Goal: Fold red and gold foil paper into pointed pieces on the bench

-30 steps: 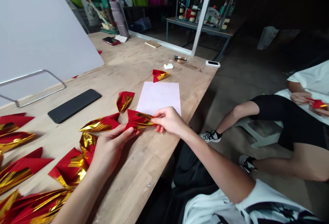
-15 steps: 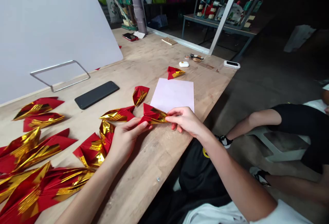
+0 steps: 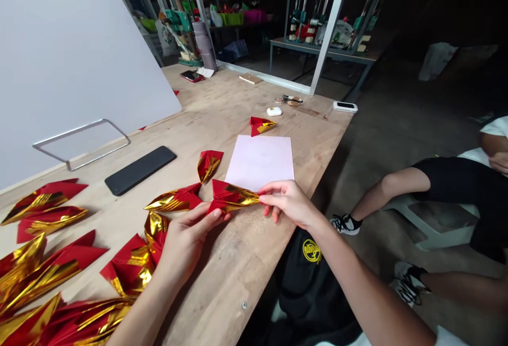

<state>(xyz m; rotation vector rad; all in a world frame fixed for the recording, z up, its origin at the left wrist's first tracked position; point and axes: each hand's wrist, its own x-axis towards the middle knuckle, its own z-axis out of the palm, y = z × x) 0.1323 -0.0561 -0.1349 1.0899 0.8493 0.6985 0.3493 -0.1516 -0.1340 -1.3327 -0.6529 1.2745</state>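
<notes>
Between my two hands is a folded red and gold paper piece (image 3: 232,196), held just above the wooden table (image 3: 222,261). My left hand (image 3: 194,232) pinches its left end between thumb and fingers. At the gold tip on the right, my right hand (image 3: 286,201) pinches with thumb and index finger. A second folded piece (image 3: 177,198) lies just beyond my left hand, and another (image 3: 209,165) stands farther back. Left of my left forearm, several more such pieces (image 3: 127,266) are spread over the table. A pale pink sheet (image 3: 262,161) lies flat behind the held piece.
A black phone (image 3: 139,170) and a metal wire stand (image 3: 81,145) lie to the left, by a large white board (image 3: 79,44). One small folded piece (image 3: 262,125) and a white case (image 3: 274,111) sit beyond the sheet. A person (image 3: 444,182) sits on a stool at right.
The view has tilted, so the table things appear lower and slightly left. My hands keep their pinch on the folded paper piece, and its gold right end looks a little more drawn out.
</notes>
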